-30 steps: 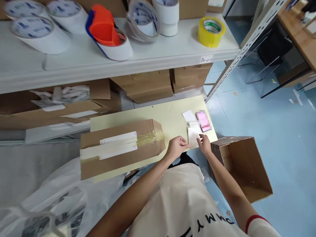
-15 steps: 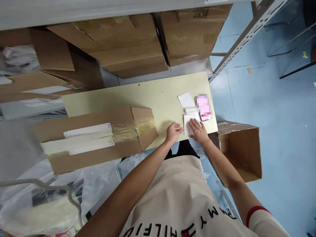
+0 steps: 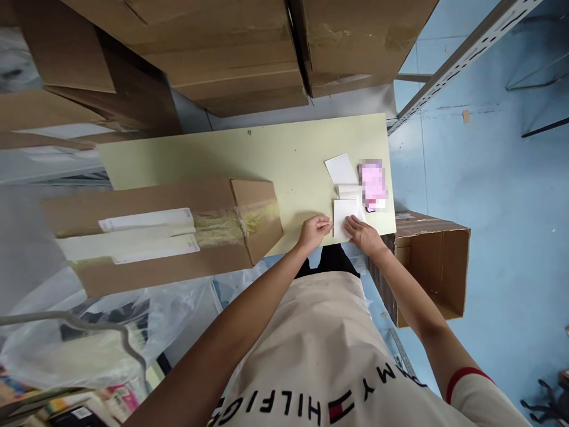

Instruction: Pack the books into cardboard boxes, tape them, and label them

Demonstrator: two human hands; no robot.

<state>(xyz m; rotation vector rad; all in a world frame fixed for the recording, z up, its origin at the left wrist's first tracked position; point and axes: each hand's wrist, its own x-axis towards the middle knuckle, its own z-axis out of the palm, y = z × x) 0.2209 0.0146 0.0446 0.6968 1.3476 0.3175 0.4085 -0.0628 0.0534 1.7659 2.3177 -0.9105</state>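
Note:
A square white piece (image 3: 341, 209), flat like paper or card, lies near the right end of the pale yellow table (image 3: 293, 169). My right hand (image 3: 363, 236) rests on its right part with fingers stretched out. Beside its left edge, my left hand (image 3: 315, 230) is closed in a pinch; whatever is between the fingertips is too small to make out. Just beyond the square is a folded white piece (image 3: 349, 191), and past that a tilted white sheet (image 3: 340, 169). To their right sits a pink, blurred-out object (image 3: 373, 182).
A long taped cardboard box (image 3: 213, 222) covers the table's left part. An open cardboard box (image 3: 438, 273) stands to the right, below table height. Large cartons (image 3: 235, 65) fill the shelf behind, with a metal upright (image 3: 457, 65) at right. Plastic bags (image 3: 178, 314) lie lower left.
The camera view has shifted a little. My right hand has slid slightly toward me on the white square, showing more of it. My left hand stays pinched at its left edge.

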